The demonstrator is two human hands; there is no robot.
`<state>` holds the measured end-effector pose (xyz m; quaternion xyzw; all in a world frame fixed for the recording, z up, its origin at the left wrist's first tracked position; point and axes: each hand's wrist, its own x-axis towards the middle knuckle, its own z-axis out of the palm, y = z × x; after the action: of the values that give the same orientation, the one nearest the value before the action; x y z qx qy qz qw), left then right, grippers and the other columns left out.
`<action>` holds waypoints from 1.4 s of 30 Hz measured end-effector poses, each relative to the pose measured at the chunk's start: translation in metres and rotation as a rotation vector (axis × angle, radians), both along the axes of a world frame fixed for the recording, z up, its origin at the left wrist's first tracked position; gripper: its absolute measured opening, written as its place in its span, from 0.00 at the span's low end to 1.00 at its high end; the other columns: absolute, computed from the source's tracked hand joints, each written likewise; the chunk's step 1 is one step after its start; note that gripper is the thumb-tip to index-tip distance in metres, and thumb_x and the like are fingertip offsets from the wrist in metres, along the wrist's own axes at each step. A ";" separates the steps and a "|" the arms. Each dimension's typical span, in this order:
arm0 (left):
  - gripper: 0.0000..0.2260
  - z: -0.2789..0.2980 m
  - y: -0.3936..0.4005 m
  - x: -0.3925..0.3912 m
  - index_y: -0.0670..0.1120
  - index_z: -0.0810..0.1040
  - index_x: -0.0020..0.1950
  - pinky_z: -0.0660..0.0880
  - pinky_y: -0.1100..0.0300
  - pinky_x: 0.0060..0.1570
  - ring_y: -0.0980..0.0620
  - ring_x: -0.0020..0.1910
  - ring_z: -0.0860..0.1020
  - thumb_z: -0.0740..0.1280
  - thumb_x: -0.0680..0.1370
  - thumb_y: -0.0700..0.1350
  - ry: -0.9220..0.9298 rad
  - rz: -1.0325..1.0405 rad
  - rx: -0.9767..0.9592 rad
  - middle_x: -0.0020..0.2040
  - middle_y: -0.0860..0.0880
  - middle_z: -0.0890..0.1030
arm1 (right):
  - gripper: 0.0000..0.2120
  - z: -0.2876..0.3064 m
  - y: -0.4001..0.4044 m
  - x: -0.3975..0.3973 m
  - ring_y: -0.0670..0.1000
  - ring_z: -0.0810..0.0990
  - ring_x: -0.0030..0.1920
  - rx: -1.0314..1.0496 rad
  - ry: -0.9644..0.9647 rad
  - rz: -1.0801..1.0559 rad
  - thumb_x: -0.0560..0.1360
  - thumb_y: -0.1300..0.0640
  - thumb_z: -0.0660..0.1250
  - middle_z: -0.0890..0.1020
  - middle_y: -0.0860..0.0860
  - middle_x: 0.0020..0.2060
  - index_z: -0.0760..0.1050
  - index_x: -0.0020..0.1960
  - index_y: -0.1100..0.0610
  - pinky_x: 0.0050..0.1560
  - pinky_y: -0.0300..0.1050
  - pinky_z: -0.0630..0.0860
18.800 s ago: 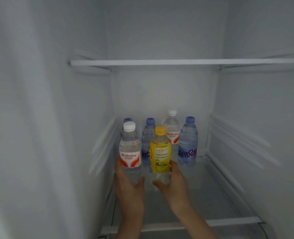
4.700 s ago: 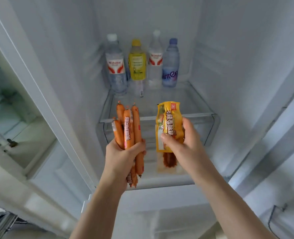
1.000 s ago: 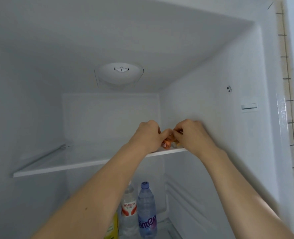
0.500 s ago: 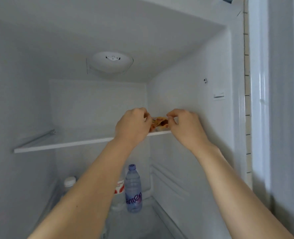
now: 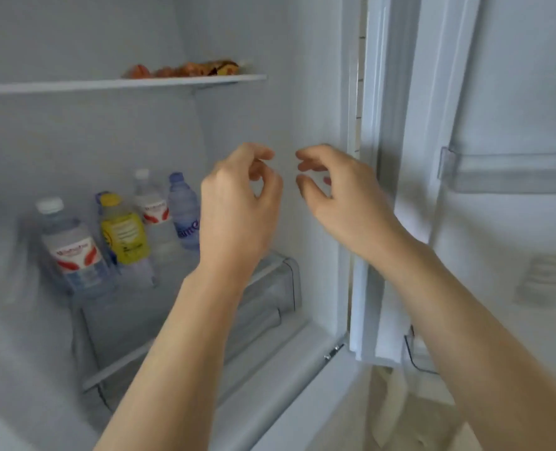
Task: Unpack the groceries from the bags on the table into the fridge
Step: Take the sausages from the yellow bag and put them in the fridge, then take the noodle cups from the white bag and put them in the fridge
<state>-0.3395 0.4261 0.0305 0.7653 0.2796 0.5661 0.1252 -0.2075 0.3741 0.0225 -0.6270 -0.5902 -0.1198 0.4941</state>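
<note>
The sausages (image 5: 159, 70) and the yellow snack packet (image 5: 219, 66) lie on the upper shelf (image 5: 107, 83) of the fridge (image 5: 315, 92), toward its right end, the packet to the right of the sausages and touching them as far as I can make out; the motion blur keeps me from counting the sausages.

Below that shelf I see my two hands in the air in front of the fridge opening, near each other but not touching. My left hand (image 5: 237, 203) has its fingers loosely curled and holds nothing. My right hand (image 5: 338, 190) is the same, fingers bent and relaxed, thumb apart from them, empty. Neither touches the shelf or the food.

On the lower shelf (image 5: 133, 307) stand the bottles: a clear water bottle (image 5: 71, 249) with a white cap at front left, a yellow drink bottle (image 5: 123, 232) just beside it, another white-capped bottle (image 5: 151, 213) behind, and a blue-capped bottle (image 5: 184, 216) to the right, partly hidden by my left hand. A clear drawer (image 5: 270, 291) sits under that shelf.

To the right, the fridge door (image 5: 514, 125) stands open, with a door bin (image 5: 511, 174) on its inner face.
</note>
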 end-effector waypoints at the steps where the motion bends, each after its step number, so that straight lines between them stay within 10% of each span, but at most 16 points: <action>1: 0.10 -0.019 -0.011 0.000 0.47 0.80 0.56 0.76 0.55 0.50 0.52 0.46 0.79 0.63 0.77 0.41 0.022 -0.034 -0.039 0.44 0.50 0.82 | 0.16 -0.016 -0.015 -0.001 0.47 0.78 0.57 -0.018 0.018 -0.003 0.78 0.56 0.63 0.81 0.49 0.56 0.73 0.64 0.57 0.59 0.42 0.73; 13: 0.11 -0.223 -0.169 -0.009 0.48 0.80 0.57 0.70 0.75 0.49 0.60 0.47 0.77 0.64 0.78 0.39 0.413 -0.312 -0.433 0.45 0.55 0.82 | 0.11 -0.203 -0.221 -0.016 0.44 0.79 0.51 -0.322 0.323 -0.148 0.78 0.58 0.63 0.82 0.46 0.50 0.76 0.60 0.55 0.56 0.41 0.75; 20: 0.10 -0.296 -0.304 0.023 0.53 0.79 0.57 0.75 0.64 0.51 0.60 0.47 0.78 0.63 0.79 0.43 0.619 -0.476 -0.557 0.44 0.57 0.81 | 0.14 -0.287 -0.383 0.002 0.41 0.78 0.55 -0.558 0.490 -0.313 0.77 0.55 0.64 0.80 0.39 0.50 0.74 0.62 0.48 0.59 0.45 0.75; 30: 0.08 -0.343 -0.491 0.093 0.50 0.81 0.53 0.76 0.64 0.44 0.60 0.41 0.78 0.66 0.76 0.41 0.792 -0.732 -0.605 0.41 0.57 0.81 | 0.13 -0.324 -0.604 0.056 0.47 0.80 0.50 -0.606 0.608 -0.654 0.76 0.62 0.66 0.82 0.48 0.47 0.76 0.60 0.57 0.55 0.46 0.77; 42: 0.09 -0.344 -0.468 0.242 0.50 0.80 0.53 0.78 0.55 0.44 0.56 0.40 0.79 0.65 0.77 0.40 0.871 -0.856 -0.517 0.39 0.54 0.81 | 0.13 -0.335 -0.626 0.147 0.43 0.79 0.52 -0.589 0.755 -0.810 0.77 0.59 0.65 0.81 0.45 0.48 0.75 0.61 0.55 0.56 0.42 0.75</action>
<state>-0.0977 -0.0415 -0.3134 0.9130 0.1029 0.0200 0.3944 -0.0601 -0.2521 -0.3123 -0.9099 -0.0990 0.0999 0.3904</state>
